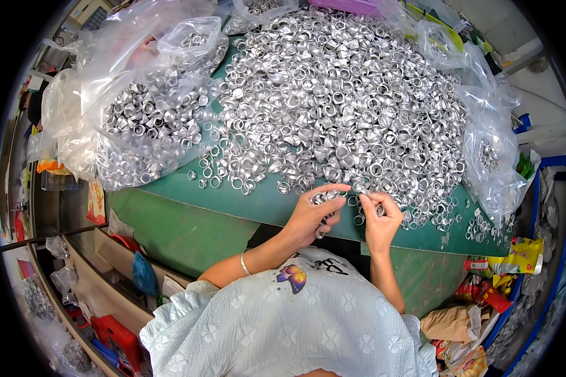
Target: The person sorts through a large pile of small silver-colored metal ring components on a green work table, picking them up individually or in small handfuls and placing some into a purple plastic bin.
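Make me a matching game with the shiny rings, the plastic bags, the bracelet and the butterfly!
Things:
1. Big heap of silver metal rings
2. Clear plastic bag full of rings
3. Thin bracelet
4. Butterfly picture

Places:
A. On the light blue shirt
B. Loose on the green table, ahead of both hands
C. Around the left wrist
D. At the table's left end

Pairs: 1-B, 2-D, 3-C, 4-A.

The left hand holds several rings; the right hand pinches rings at the heap's near edge.
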The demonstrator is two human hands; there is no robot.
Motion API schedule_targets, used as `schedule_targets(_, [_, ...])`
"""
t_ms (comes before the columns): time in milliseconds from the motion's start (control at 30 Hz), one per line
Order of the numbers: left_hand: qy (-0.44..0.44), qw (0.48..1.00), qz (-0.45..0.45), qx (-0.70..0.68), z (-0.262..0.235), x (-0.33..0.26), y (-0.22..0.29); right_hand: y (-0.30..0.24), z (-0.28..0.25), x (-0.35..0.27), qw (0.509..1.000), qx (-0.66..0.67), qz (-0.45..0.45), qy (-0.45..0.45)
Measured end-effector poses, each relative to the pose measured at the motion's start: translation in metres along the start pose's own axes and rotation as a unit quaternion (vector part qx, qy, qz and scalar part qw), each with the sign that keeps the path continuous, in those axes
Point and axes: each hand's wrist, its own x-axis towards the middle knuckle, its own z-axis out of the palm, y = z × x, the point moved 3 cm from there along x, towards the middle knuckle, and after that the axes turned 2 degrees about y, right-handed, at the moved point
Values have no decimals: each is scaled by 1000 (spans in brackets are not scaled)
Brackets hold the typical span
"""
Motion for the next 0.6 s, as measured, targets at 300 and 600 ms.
schedule_targets(300, [19, 1000, -9, -3, -6, 4, -3, -8, 5, 0, 986, -132, -106, 8])
schedule_targets(600, [-24, 999, -41, 11, 2, 1, 0, -18, 5, -8, 977, -127, -170, -22])
